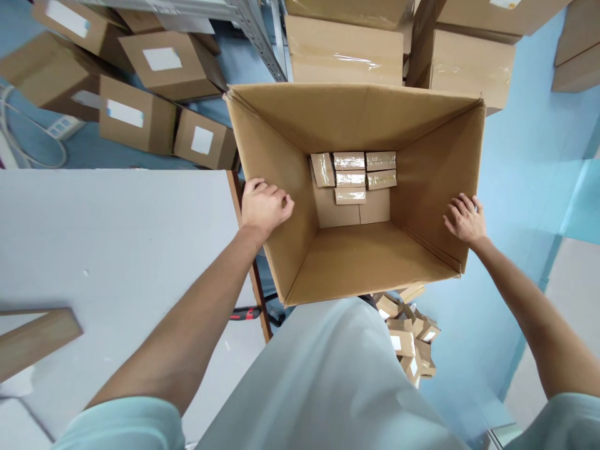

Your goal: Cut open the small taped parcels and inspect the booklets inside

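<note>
Head view: one large carton (347,256), open side facing us, beside the right-hand edge of the tabletop (117,244); six small boxes (350,179), taped, lying on its bottom; our left hand (267,205), fingers curled, clamped on the left wall's rim; our right hand (464,219), fingers inside, clamped on the right wall's rim; handling, by our judgement: stiff cardboard, fairly light but bulky, walls liable to flex, surface dry rather than slippery, contents apt to slide; best hold: opposite walls, level with each other
</note>
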Demonstrator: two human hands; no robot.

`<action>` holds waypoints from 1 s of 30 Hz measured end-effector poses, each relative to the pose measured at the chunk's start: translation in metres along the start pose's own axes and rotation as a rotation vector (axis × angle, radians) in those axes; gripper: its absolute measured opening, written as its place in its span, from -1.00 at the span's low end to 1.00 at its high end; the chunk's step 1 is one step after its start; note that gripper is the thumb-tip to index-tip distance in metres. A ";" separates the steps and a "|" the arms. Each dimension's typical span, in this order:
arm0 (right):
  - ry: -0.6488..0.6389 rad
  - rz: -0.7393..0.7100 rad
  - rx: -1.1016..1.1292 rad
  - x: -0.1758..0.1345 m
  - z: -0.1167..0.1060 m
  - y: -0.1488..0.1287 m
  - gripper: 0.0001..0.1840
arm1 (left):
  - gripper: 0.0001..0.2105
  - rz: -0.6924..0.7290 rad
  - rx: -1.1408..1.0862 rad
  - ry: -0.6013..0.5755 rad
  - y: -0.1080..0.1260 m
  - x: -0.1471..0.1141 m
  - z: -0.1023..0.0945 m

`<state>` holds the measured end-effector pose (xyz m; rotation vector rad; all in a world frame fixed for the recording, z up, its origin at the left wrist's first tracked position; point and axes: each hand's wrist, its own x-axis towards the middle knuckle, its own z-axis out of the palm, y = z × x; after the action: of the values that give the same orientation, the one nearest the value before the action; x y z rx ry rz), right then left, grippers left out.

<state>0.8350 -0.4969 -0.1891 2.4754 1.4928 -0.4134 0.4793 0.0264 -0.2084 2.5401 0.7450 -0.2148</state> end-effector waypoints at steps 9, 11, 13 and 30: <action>0.004 0.006 0.006 0.000 -0.003 -0.002 -0.45 | -0.85 -0.022 -0.010 -0.022 0.001 -0.001 -0.002; -0.007 0.017 0.012 0.001 -0.005 -0.004 -0.44 | -0.85 -0.035 0.014 -0.050 0.002 -0.002 -0.004; -0.017 0.026 0.024 0.001 -0.007 -0.005 -0.42 | -0.82 -0.036 0.053 -0.063 0.002 -0.002 -0.004; -0.012 0.015 -0.011 0.000 -0.004 -0.004 -0.45 | -0.82 -0.027 0.027 -0.100 0.003 -0.002 -0.005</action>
<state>0.8322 -0.4938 -0.1855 2.4695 1.4667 -0.4152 0.4792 0.0252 -0.2025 2.5250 0.7432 -0.3602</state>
